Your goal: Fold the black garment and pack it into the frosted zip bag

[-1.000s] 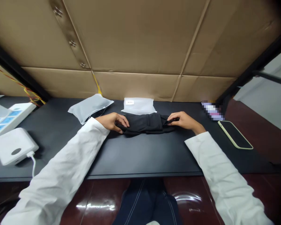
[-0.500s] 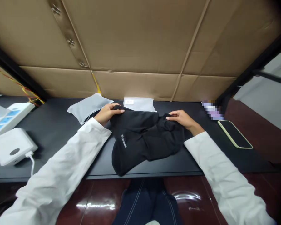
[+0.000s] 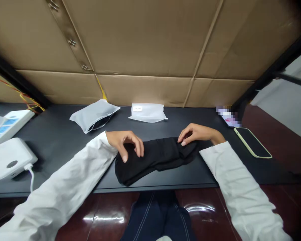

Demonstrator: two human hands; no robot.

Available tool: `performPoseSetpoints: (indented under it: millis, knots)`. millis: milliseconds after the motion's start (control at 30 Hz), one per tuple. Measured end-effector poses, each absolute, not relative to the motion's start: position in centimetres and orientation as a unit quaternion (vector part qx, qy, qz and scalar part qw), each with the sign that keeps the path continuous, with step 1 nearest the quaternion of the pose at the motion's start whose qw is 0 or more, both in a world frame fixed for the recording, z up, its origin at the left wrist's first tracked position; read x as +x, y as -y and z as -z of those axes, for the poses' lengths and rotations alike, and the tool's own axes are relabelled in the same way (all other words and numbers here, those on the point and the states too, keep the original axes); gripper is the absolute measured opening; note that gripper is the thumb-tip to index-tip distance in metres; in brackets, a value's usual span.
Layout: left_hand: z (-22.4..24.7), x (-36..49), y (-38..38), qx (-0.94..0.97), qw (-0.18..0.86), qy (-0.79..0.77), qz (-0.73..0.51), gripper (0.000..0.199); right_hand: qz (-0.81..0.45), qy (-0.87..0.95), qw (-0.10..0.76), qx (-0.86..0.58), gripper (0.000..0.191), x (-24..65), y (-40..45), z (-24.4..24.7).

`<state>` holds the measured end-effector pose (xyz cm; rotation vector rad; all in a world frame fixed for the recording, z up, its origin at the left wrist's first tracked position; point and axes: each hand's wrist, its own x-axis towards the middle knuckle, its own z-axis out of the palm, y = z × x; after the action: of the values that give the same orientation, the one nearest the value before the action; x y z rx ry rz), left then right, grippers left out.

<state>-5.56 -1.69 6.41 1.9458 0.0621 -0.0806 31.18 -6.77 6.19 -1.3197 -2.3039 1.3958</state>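
A black cloth garment (image 3: 153, 157), its exact kind unclear, lies folded into a long flat strip near the table's front edge. My left hand (image 3: 127, 142) hovers over its left end, thumb and fingers curved and spread apart with nothing between them. At the right end, my right hand (image 3: 194, 133) rests its fingertips on or just above the fabric, with a gap between thumb and fingers. Behind the garment lie a frosted zip pouch (image 3: 94, 115), its mouth gaping, and a second, flat frosted pouch (image 3: 149, 113) with a white label.
A white power bank (image 3: 13, 159) with a cable and a white power strip (image 3: 11, 124) occupy the table's left side. To the right are a phone in a pale green case (image 3: 253, 143) and a partly blurred phone (image 3: 229, 117). A cardboard wall (image 3: 145, 40) bounds the back.
The garment's far part has been folded down toward me, hiding its white lettering. My left hand has let go and lowered; my right fingers have loosened and moved slightly nearer.
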Motion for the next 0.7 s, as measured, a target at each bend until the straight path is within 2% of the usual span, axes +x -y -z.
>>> performPoseSetpoints:
  millis: [133,233,433,600,700]
  knots:
    - [-4.7,-5.0,1.5,0.888,0.441,-0.104,-0.076,0.04,-0.325,0.806,0.116,-0.481,0.043,32.5,6.2,-5.4]
    - [-3.9,-4.8,1.5,0.919,0.351,-0.153,-0.098,0.049,-0.269,0.8,0.147,-0.515,0.041,33.5,5.8,-4.7]
    - [-4.0,-4.2,2.4,0.926,0.326,-0.174,-0.082,0.068,-0.059,0.637,0.245,-0.729,0.043,33.5,4.9,-2.9]
    - [-4.5,-4.2,2.8,0.92,0.377,-0.107,-0.026,0.089,-0.195,0.606,0.253,-0.729,0.064,33.6,4.8,-2.4]
    - [-4.5,-4.4,2.8,0.917,0.388,-0.086,-0.017,0.092,-0.229,0.607,0.32,-0.69,0.078,33.1,4.8,-2.4]
